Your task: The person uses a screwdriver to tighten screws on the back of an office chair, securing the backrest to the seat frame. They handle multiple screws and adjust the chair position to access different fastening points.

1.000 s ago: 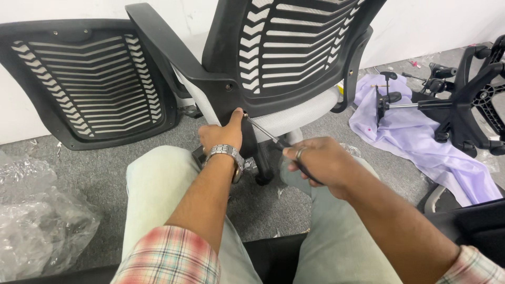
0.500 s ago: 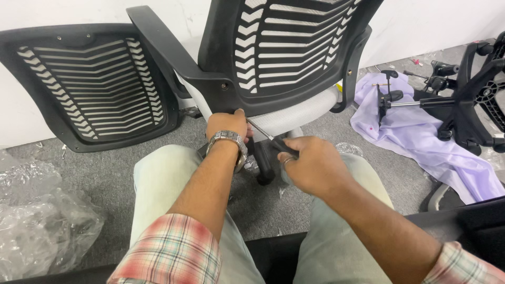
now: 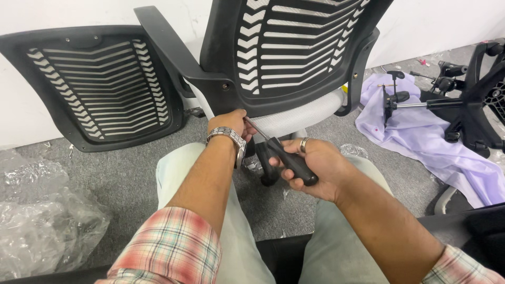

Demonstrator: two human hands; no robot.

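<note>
Right hand (image 3: 310, 168) grips the black-handled screwdriver (image 3: 286, 158), tip angled up under the chair (image 3: 284, 63). Left hand (image 3: 229, 123) pinches there, seemingly steadying a screw

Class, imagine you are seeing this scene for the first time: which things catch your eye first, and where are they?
The black slatted chair back fills the top centre, with a left hand at its lower edge and a right hand gripping a black-handled screwdriver pointed there. A spare black backrest leans on the wall at left; a lilac cloth lies at right.

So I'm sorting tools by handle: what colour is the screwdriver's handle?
Black, seen in the head view: the screwdriver sits in the right hand.
</note>
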